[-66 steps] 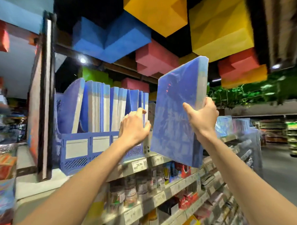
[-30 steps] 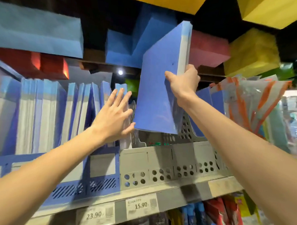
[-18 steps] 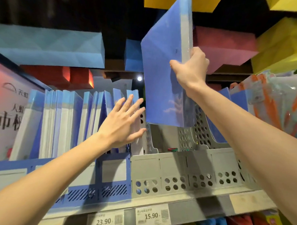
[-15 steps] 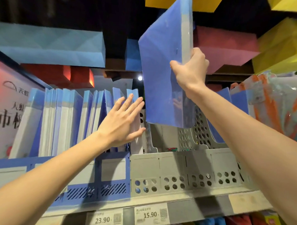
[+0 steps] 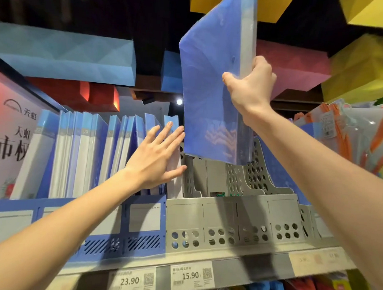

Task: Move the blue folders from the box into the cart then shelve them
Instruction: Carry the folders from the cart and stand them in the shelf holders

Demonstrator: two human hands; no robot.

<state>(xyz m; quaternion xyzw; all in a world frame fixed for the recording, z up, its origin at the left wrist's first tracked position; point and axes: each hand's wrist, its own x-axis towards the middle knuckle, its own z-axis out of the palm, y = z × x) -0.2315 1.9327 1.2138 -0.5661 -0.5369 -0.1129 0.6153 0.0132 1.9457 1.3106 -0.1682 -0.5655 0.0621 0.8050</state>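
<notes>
My right hand point(image 5: 250, 88) grips a blue folder point(image 5: 211, 80) by its pale spine and holds it upright, high above the grey file rack point(image 5: 226, 221). The folder's bottom edge hangs just over the rack's slots. My left hand point(image 5: 157, 158) is flat with fingers spread, pressing against the rightmost of several blue folders point(image 5: 85, 153) that stand in the blue file rack point(image 5: 143, 228) on the top shelf. The box and the cart are out of view.
The shelf edge point(image 5: 224, 267) carries price tags reading 23.90 and 15.90. A signboard point(image 5: 8, 137) stands at the left end. Plastic-wrapped goods point(image 5: 351, 134) lean at the right. Coloured blocks hang overhead. Lower shelves hold small items.
My right hand has lifted the folder a little higher and tilted it more upright over the grey rack. My left hand stays pressed on the shelved folders.
</notes>
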